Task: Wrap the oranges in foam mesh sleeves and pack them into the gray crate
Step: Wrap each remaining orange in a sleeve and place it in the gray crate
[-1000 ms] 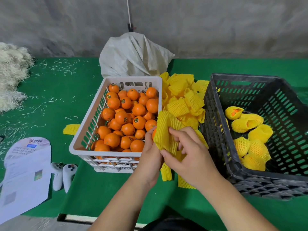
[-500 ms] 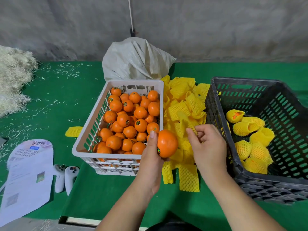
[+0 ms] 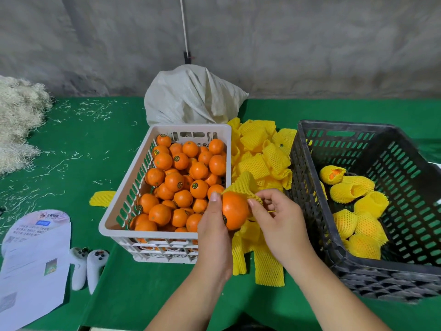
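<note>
At the far left a fluffy heap of pale shredded fibre point(image 3: 16, 120) sits on the green felt-like worktop point(image 3: 95, 144), with loose strands scattered around it. Nearer, a printed paper sheet point(image 3: 33, 259) lies flat beside two smooth white controllers point(image 3: 88, 266). A single flat yellow sleeve point(image 3: 102, 198) lies just left of the white slatted plastic crate point(image 3: 128, 199), which is heaped with glossy round oranges point(image 3: 181, 177), many bearing small dark stickers. Behind it slumps a crumpled woven white sack point(image 3: 191, 96) against the rough grey wall. Over the crate's near right corner the left hand point(image 3: 214, 232) grips a bare orange point(image 3: 235, 210), fingers curled round it, thumb up along its left side. Touching the fruit's top is a yellow foam mesh sleeve point(image 3: 243, 186), netted and springy, which the right hand point(image 3: 279, 223) pinches at its edge between thumb and forefinger. Beyond lies a loose pile of more sleeves point(image 3: 265, 151), filling the gap between the two crates, with flat ones trailing toward the near edge. At the right stands the gray crate point(image 3: 334, 254), dark lattice-walled plastic, holding several wrapped oranges point(image 3: 358, 211) bunched along its left and near side.
</note>
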A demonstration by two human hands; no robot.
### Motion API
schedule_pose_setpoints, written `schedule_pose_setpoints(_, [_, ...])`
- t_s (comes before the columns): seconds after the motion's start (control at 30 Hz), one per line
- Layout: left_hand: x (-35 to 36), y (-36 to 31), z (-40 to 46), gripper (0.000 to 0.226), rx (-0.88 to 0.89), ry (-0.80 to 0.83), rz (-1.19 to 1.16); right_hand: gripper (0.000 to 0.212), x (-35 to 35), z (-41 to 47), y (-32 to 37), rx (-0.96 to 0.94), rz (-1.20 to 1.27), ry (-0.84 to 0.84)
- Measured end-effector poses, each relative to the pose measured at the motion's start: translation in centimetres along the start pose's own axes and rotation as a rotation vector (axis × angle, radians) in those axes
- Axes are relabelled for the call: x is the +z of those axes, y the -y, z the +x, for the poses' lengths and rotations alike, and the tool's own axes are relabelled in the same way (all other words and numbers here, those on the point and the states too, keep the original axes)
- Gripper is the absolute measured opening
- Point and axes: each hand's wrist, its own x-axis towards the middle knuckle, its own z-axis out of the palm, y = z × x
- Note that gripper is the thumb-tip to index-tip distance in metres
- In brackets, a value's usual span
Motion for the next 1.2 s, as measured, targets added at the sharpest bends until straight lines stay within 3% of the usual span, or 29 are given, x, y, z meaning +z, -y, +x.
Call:
schedule_pose_setpoints(0.1, [-0.2, -0.2, 0.8, 0.062, 0.032, -0.101, 0.041, 0.006, 0.4, -0.3, 0.4, -0.048, 0.1, 0.077])
schedule_pose_setpoints(0.2, [-0.1, -0.3, 1.0, 0.052, 0.012, -0.154, 0.053, 0.01, 1.7, -1.0, 0.6, -0.11, 0.052, 0.156])
schedule_pose_setpoints(0.33, [-1.1, 0.5, 1.4, 0.062, -0.031, 0.292, -0.003, 0.009, 0.9, 0.4, 0.4, -0.118, 0.066, 0.051])
schedule_pose_setpoints(0.4, [-1.8, 1.1, 1.6, 0.058, 0.005, 0.364, 0.122, 0.011, 0.2, 1.2, 0.7, -0.153, 0.021, 0.059])
schedule_pose_setpoints(0.57, [-1.7, 0.7, 1.9, 0.063, 0.073, 0.157, 0.245, 0.009, -0.6, 1.2, 1.6, -0.249, -0.03, 0.155])
schedule_pose_setpoints(0.77, [-1.1, 0.1, 2.2, 0.072, 0.015, 0.082, 0.174, 0.011, 0.5, 0.4, 1.9, -0.37, -0.099, 0.2])
schedule_pose_setpoints(0.9, [-1.9, -0.2, 2.3, 0.075, -0.076, 0.365, -0.052, 0.023, 0.3, 0.4, 1.2, -0.318, -0.106, 0.111])
schedule_pose_setpoints(0.97, [-2.4, -0.2, 2.2, 0.073, -0.079, 0.43, -0.053, 0.023, 0.1, 0.6, 1.1, -0.331, -0.12, 0.09])
schedule_pose_setpoints(1.2, [-1.9, -0.1, 2.4, 0.069, -0.004, 0.107, 0.124, 0.016, 0.1, 0.3, 1.5, -0.459, -0.233, 0.077])
